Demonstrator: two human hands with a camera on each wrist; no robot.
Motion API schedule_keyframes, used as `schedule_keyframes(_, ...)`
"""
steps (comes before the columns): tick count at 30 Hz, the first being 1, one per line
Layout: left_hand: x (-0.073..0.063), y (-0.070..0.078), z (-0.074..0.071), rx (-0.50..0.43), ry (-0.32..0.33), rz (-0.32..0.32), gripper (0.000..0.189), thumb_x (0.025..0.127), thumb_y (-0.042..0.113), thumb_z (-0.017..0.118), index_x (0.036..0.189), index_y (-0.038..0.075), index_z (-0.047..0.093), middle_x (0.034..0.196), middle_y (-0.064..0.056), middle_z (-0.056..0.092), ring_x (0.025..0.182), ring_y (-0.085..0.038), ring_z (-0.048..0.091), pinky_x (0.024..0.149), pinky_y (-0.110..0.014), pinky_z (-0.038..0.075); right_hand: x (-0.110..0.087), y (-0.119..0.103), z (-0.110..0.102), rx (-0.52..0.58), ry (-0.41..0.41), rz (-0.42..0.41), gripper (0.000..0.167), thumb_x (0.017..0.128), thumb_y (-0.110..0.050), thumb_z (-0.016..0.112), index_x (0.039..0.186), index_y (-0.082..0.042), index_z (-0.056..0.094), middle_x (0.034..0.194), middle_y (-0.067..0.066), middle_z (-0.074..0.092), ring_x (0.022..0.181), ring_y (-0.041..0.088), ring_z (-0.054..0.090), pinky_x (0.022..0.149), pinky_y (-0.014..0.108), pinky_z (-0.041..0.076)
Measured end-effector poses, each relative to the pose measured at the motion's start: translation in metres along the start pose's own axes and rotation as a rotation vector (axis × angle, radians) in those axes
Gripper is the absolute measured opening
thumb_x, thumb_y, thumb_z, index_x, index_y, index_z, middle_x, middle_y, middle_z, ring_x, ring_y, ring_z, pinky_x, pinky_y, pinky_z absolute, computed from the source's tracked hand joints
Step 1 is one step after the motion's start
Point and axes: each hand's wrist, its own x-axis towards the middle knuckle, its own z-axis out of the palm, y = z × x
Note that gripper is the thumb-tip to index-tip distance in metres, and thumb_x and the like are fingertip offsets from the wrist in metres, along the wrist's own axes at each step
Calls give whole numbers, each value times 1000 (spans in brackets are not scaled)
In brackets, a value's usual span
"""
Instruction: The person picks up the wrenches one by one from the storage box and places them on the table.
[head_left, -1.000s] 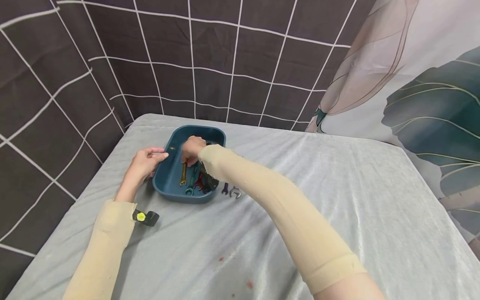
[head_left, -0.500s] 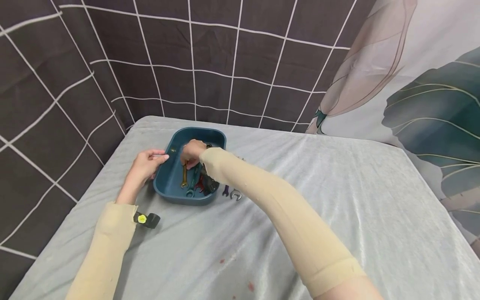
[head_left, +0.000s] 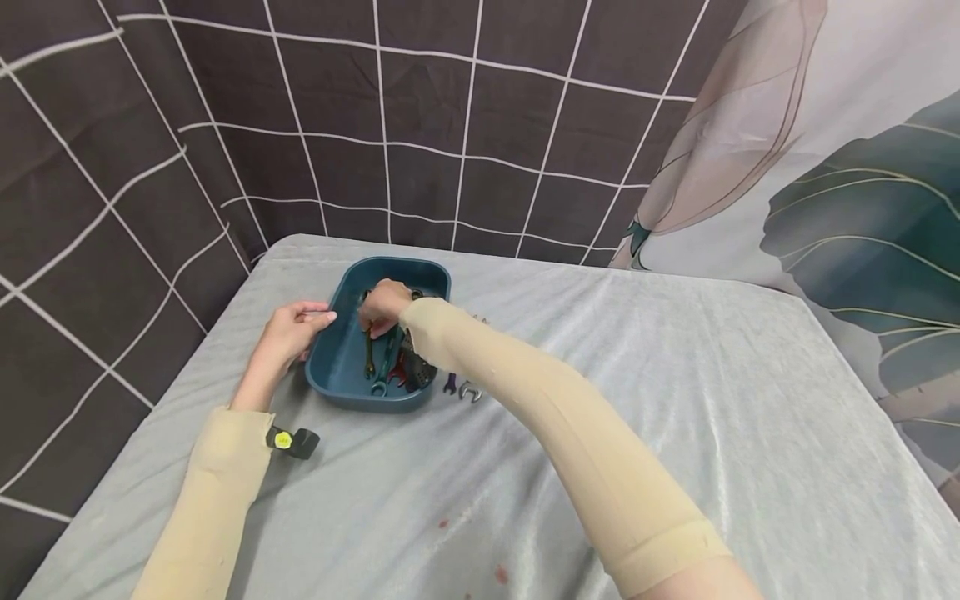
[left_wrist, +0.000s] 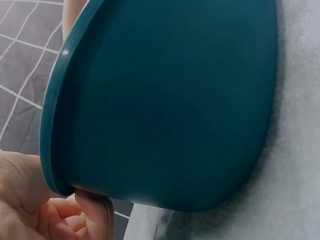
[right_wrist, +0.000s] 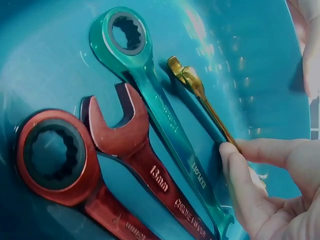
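Observation:
A blue plastic bin point(head_left: 318, 367) sits on the cloth-covered table with several combination wrenches in it. At its left rim, my left hand point(head_left: 291, 329) grips the edge, one finger point(left_wrist: 97, 215) tucked under the lip against the outer wall. My right hand point(head_left: 384, 305) reaches inside and pinches a gold wrench point(right_wrist: 212, 116) between thumb and finger; its open end stands on edge near the bin floor. Alongside lie a green wrench point(right_wrist: 162, 110), a red open-ended wrench point(right_wrist: 131, 131) marked 13mm and a red ring end point(right_wrist: 82, 182). The right hand hides the gold wrench's other end.
Right of the bin, a purple wrench point(head_left: 450, 384) and a silver wrench point(head_left: 470, 391) lie on the grey cloth point(head_left: 675, 417), partly under the right forearm. A dark perforated object point(head_left: 420, 372) lies in the bin's right side. Dark grid-patterned cloth point(head_left: 420, 92) hangs behind.
The gold wrench has turned from its flat side onto its edge in my right hand's pinch. That hand has shifted slightly left; the left hand stays at the rim.

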Motion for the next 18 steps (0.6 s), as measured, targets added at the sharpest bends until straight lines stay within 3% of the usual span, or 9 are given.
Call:
schedule_keyframes(5, -1, 0, 1, 9, 7, 0, 49, 99, 27, 53, 138, -1, 46, 88, -3, 50, 58, -6, 42, 52, -25, 40, 0, 2, -1, 30, -18, -22, 10, 81, -7, 75, 87, 0, 72, 59, 6, 60, 45, 10, 58, 61, 24, 56)
schedule_keyframes(18, -1, -2, 0, -2, 3, 5, 49, 99, 27, 53, 138, -1, 46, 87, -4, 51, 51, -6, 39, 49, -24, 38, 0, 0, 0, 65, -37, 20, 12, 79, -4, 76, 88, 1, 69, 55, 5, 58, 44, 9, 59, 63, 22, 56)
